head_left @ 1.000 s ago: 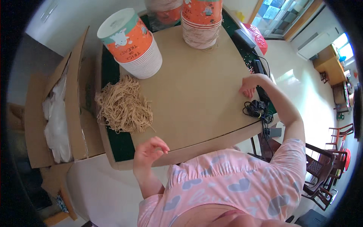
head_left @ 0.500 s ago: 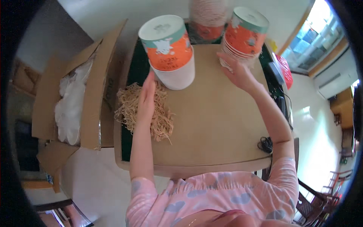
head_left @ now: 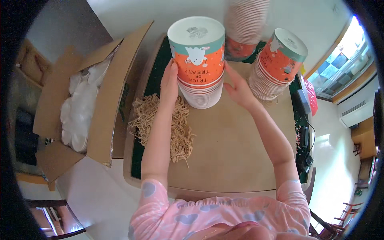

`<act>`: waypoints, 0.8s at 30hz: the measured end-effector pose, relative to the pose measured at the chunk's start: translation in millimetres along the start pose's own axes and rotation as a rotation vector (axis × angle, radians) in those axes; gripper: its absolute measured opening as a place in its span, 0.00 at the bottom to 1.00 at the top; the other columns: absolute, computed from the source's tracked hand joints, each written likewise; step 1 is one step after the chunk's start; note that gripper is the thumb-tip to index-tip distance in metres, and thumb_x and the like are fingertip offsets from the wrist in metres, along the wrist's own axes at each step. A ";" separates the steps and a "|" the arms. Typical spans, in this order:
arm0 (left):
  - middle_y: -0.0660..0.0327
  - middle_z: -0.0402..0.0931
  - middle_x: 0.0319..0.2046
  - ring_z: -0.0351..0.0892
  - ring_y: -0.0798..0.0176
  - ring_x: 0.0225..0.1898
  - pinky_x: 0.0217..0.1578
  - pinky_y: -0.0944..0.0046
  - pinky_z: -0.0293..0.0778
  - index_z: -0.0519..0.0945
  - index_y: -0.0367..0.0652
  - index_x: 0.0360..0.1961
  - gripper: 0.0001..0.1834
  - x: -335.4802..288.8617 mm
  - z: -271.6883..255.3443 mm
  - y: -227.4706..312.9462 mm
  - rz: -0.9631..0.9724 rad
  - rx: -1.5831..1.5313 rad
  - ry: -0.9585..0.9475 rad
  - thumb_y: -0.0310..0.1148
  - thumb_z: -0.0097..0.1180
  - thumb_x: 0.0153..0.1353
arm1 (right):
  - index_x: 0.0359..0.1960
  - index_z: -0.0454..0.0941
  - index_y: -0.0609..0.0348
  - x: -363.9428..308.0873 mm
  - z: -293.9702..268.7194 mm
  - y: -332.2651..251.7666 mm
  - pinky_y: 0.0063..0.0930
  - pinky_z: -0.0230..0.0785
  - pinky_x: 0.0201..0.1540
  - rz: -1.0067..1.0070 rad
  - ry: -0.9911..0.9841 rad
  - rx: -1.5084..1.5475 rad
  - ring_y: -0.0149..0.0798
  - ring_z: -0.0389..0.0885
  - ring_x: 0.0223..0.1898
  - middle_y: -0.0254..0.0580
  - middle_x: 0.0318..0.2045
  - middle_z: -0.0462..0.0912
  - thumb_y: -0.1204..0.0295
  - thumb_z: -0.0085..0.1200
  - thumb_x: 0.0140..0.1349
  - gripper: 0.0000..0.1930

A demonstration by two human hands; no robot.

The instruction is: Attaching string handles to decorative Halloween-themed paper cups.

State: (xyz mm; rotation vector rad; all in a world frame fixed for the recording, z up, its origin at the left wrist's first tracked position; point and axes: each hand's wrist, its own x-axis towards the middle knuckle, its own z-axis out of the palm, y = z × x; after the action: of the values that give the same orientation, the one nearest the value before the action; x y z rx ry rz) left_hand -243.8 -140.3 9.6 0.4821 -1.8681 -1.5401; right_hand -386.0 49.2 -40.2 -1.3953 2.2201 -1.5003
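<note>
An upside-down stack of large paper cups [head_left: 199, 66], white with an orange and teal printed band, stands on the far part of the table. Against its left side rests my left hand [head_left: 169, 82], fingers straight and together. My right hand [head_left: 239, 88] is at the stack's right side, thumb apart, fingertips at or just touching the wall. Neither hand wraps round the cups. Under my left forearm lies a loose heap of beige twisted cords [head_left: 180, 132]. To the right stands a second inverted cup stack [head_left: 282, 60], with pale cords about its lower part.
A tall cup stack in clear wrap [head_left: 245, 24] stands at the table's back. Left of the table is an open cardboard box [head_left: 116, 92] holding white plastic-wrapped items [head_left: 80, 112]. Dark devices with a cable [head_left: 305, 138] line the right edge, near a red item [head_left: 311, 98].
My right hand has left the right-hand cup stack and come across to the nearer stack's right side. My left hand stays at that stack's left. The view has shifted slightly.
</note>
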 end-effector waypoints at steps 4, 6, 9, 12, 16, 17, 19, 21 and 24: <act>0.51 0.62 0.65 0.58 0.58 0.67 0.66 0.60 0.50 0.61 0.35 0.66 0.35 6.7 -3.7 19.6 0.107 -0.055 0.018 0.53 0.38 0.70 | 0.71 0.49 0.58 18.1 -7.9 -18.3 0.31 0.48 0.70 -0.189 0.078 -0.044 0.42 0.53 0.71 0.47 0.70 0.55 0.86 0.51 0.55 0.40; 0.52 0.62 0.65 0.58 0.58 0.66 0.66 0.61 0.50 0.61 0.35 0.66 0.35 10.8 -4.5 29.0 0.186 -0.090 0.025 0.53 0.39 0.70 | 0.71 0.49 0.59 24.5 -14.7 -38.2 0.32 0.48 0.69 -0.249 0.130 -0.054 0.41 0.53 0.71 0.47 0.70 0.56 0.87 0.52 0.55 0.41; 0.52 0.62 0.64 0.59 0.59 0.66 0.65 0.61 0.51 0.61 0.36 0.66 0.35 9.6 -10.8 48.7 0.304 -0.130 0.046 0.54 0.39 0.70 | 0.70 0.49 0.60 32.6 -23.2 -72.7 0.32 0.49 0.69 -0.347 0.182 -0.057 0.41 0.56 0.69 0.46 0.69 0.57 0.87 0.52 0.55 0.41; 0.56 0.62 0.64 0.61 0.62 0.65 0.66 0.60 0.53 0.62 0.36 0.65 0.35 4.0 -23.2 68.5 0.271 -0.244 0.146 0.54 0.42 0.69 | 0.70 0.51 0.60 26.0 -36.4 -112.9 0.33 0.56 0.66 -0.343 0.254 -0.082 0.42 0.64 0.66 0.44 0.67 0.62 0.86 0.53 0.56 0.39; 0.58 0.64 0.63 0.62 0.62 0.63 0.64 0.61 0.57 0.63 0.38 0.65 0.33 -34.7 -27.5 123.5 0.328 -0.247 0.167 0.53 0.42 0.69 | 0.67 0.58 0.62 -0.5 -55.7 -161.2 0.34 0.65 0.60 -0.478 0.464 -0.379 0.44 0.71 0.60 0.44 0.62 0.69 0.83 0.55 0.55 0.36; 0.58 0.64 0.63 0.62 0.62 0.63 0.64 0.61 0.57 0.63 0.38 0.65 0.33 -42.1 -35.6 125.6 0.333 -0.248 0.170 0.53 0.42 0.69 | 0.67 0.58 0.62 -9.7 -59.9 -173.3 0.34 0.65 0.60 -0.483 0.465 -0.379 0.44 0.71 0.60 0.44 0.62 0.69 0.83 0.55 0.55 0.36; 0.58 0.63 0.63 0.62 0.62 0.64 0.64 0.60 0.57 0.62 0.39 0.66 0.33 -63.9 -48.5 134.9 0.309 -0.250 0.107 0.53 0.41 0.69 | 0.64 0.65 0.61 -28.7 -69.9 -194.1 0.39 0.67 0.56 -0.685 0.542 -0.492 0.52 0.74 0.54 0.52 0.54 0.75 0.78 0.61 0.49 0.36; 0.58 0.62 0.64 0.61 0.62 0.64 0.64 0.60 0.57 0.60 0.39 0.67 0.34 -86.5 -53.6 143.6 0.388 -0.253 0.069 0.54 0.40 0.70 | 0.60 0.69 0.63 -48.7 -81.2 -215.3 0.36 0.70 0.48 -0.728 0.583 -0.518 0.50 0.76 0.49 0.51 0.49 0.77 0.76 0.60 0.49 0.32; 0.58 0.60 0.65 0.60 0.62 0.65 0.64 0.58 0.57 0.57 0.40 0.68 0.35 -118.0 -48.4 185.0 0.513 -0.221 0.032 0.54 0.39 0.70 | 0.59 0.71 0.61 -56.0 -89.2 -239.6 0.32 0.71 0.44 -0.809 0.692 -0.555 0.42 0.79 0.42 0.48 0.45 0.80 0.75 0.54 0.57 0.25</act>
State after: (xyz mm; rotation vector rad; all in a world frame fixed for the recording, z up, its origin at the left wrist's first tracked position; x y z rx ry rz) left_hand -103.0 -54.0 162.0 -0.0732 -1.6061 -1.3496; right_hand -255.2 130.3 171.4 -2.4807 2.7942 -1.8846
